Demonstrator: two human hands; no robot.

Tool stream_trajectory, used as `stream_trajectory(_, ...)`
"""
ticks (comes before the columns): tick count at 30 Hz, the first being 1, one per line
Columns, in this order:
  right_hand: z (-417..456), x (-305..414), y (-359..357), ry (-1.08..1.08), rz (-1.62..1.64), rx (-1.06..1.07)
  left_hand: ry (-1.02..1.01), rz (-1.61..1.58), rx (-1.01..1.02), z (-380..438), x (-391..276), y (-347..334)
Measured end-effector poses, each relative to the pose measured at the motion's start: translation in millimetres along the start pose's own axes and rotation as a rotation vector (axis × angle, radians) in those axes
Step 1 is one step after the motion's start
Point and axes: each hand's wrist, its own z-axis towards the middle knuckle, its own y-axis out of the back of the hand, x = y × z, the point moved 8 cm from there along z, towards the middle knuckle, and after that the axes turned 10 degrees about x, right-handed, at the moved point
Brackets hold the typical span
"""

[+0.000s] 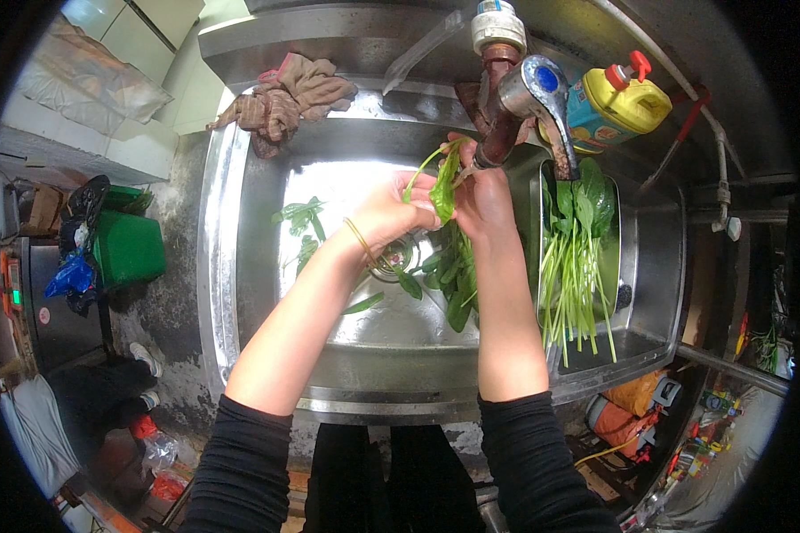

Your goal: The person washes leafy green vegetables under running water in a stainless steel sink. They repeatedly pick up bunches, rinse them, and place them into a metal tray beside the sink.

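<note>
My left hand (390, 210) and my right hand (483, 196) together hold a green leafy stalk (446, 186) under the spout of a water tap (496, 143). A thin bangle circles my left wrist. Below, more leafy greens (456, 273) lie in the stainless steel sink (373, 373), around and to the right of the drain strainer (396, 258). Loose leaves (303, 216) rest at the basin's left. Right of my right forearm, a rectangular metal tray (618, 266) holds a bundle of long-stemmed greens (576, 266), the stems hanging over its near edge.
Brown cloths (286, 100) lie on the sink's back left corner. A yellow jug with a red pump (616, 110) stands behind the tray. A green bin (130, 246) is on the floor at left. At lower left, a person's shoes (146, 360) and dark trousers show.
</note>
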Motion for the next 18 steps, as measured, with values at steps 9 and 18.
stream_trajectory(9,-7,3,-14,-0.034,0.061,-0.016,0.056,0.004,-0.013,-7,7,2)
stream_trajectory(18,-23,1,-22,-0.088,-0.076,0.042,-0.007,-0.169,-0.007,-26,14,14)
